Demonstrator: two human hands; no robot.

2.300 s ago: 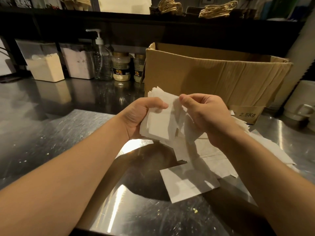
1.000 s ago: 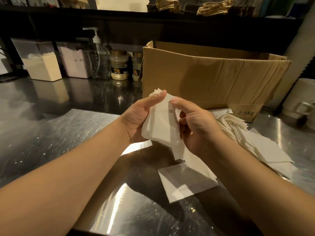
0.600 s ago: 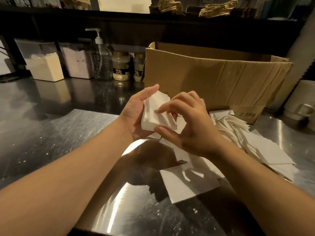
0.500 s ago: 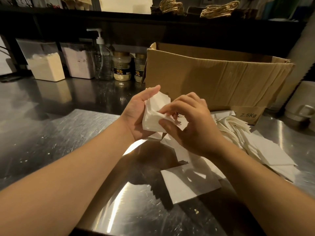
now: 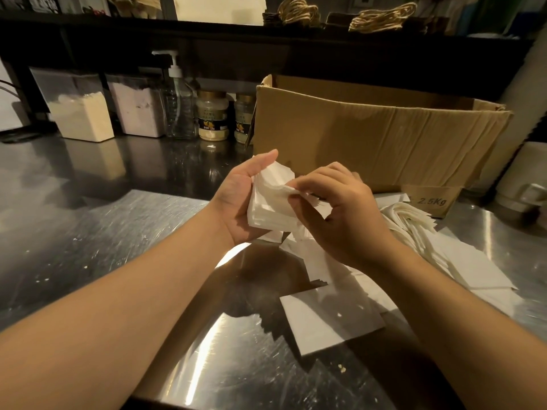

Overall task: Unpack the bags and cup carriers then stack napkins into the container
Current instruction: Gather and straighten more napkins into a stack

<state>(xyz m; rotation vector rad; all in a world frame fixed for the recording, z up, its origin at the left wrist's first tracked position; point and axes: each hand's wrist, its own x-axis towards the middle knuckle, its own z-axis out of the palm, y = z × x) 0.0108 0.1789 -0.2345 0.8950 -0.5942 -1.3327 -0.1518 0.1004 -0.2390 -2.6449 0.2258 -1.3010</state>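
Your left hand (image 5: 236,199) holds a stack of white napkins (image 5: 268,202) above the shiny metal counter (image 5: 88,232). Your palm is under the stack and your thumb points up along its left side. Your fingers are behind the stack, so you cannot tell how far they curl round it.

Your right hand (image 5: 340,214) is just beside the left one. Its thumb and first finger pinch the top napkin at its right edge and lift that edge a little. The other fingers are curled.

More loose napkins (image 5: 420,232) lie in a messy heap on the counter under and to the right of your right hand. One flat white sheet (image 5: 328,321) lies nearer to you, between your two arms.

A big brown cardboard box (image 5: 370,137) stands behind your hands, open at the top. It has "2.5Kg" printed on a flap at its lower right.

At the back left stand two clear tubs of powder (image 5: 83,113), a pump bottle (image 5: 179,105) and two small jars (image 5: 211,116). A white thing (image 5: 527,179), maybe a jug, sits at the far right, but it is too dim to be sure.
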